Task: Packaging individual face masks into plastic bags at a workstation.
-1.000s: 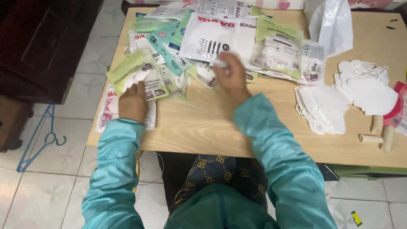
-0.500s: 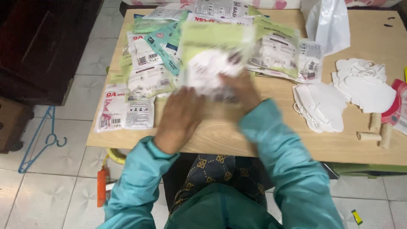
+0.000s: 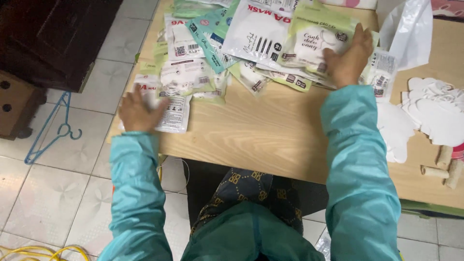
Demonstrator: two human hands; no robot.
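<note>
A heap of flat mask packets [image 3: 227, 48], white, teal and pale green, covers the far left part of the wooden table [image 3: 270, 130]. My right hand [image 3: 349, 54] grips the right edge of a green and white packet [image 3: 311, 41] lying on top of the heap. At the table's left edge, my left hand [image 3: 137, 111] lies flat with fingers spread on a white packet [image 3: 171, 111]. Both arms wear teal sleeves.
Loose white masks [image 3: 435, 111] are stacked at the right, with a clear plastic bag [image 3: 406, 29] behind them and small cardboard rolls [image 3: 440, 164] near the front edge. On the tiled floor lie a blue hanger [image 3: 53, 130] and yellow cable [image 3: 38, 251]. A dark cabinet [image 3: 58, 38] stands left.
Both hands held a green and white packet together in front of me. Now the right hand has carried it onto the heap, and the left has swung out to the table's left edge.
</note>
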